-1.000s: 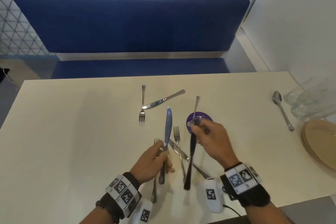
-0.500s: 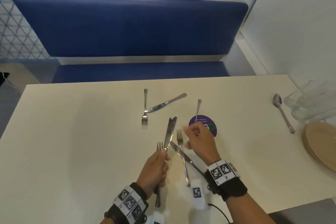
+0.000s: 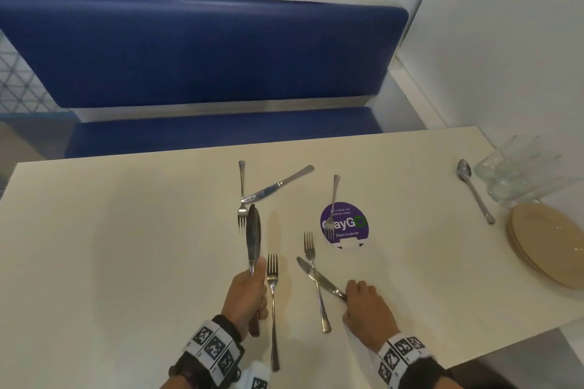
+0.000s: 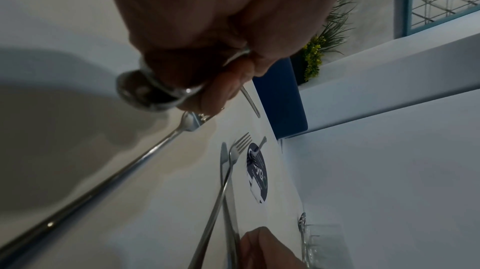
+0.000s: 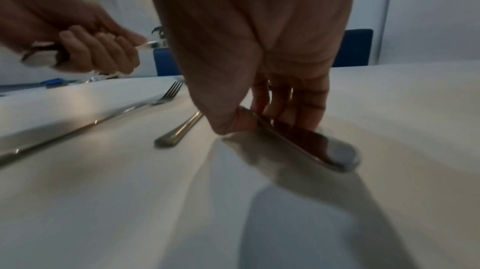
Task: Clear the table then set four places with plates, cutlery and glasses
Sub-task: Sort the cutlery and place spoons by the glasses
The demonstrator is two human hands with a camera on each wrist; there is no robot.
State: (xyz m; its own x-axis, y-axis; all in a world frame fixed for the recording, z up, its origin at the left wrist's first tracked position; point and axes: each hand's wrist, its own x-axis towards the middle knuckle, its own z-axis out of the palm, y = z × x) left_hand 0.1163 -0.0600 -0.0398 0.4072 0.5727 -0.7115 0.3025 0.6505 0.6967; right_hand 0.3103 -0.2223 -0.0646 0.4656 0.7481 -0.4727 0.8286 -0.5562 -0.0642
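Observation:
My left hand (image 3: 246, 295) grips the handle of a table knife (image 3: 253, 237) and holds it blade-up above the white table (image 3: 110, 262). The left wrist view shows that hand's (image 4: 207, 64) fingers curled round the metal handle. My right hand (image 3: 358, 292) rests low on the table, thumb and fingers pinching the handle of a second knife (image 3: 311, 273) that lies flat; in the right wrist view the hand (image 5: 262, 121) pinches this knife's handle (image 5: 311, 146). A fork (image 3: 316, 287) lies across that knife. Another fork (image 3: 272, 300) lies just right of my left hand.
A fork (image 3: 331, 208) lies across a purple round sticker (image 3: 350, 224). A fork (image 3: 241, 193) and a knife (image 3: 278, 186) cross farther back. At the right edge are a spoon (image 3: 475, 193), clear glasses (image 3: 521, 167) and stacked tan plates (image 3: 550, 246). A blue bench (image 3: 202, 54) stands behind the table.
My right hand let go of the fork, which now lies on the purple sticker, and came back down onto the lying knife's handle. My left hand shifted left, still holding its knife.

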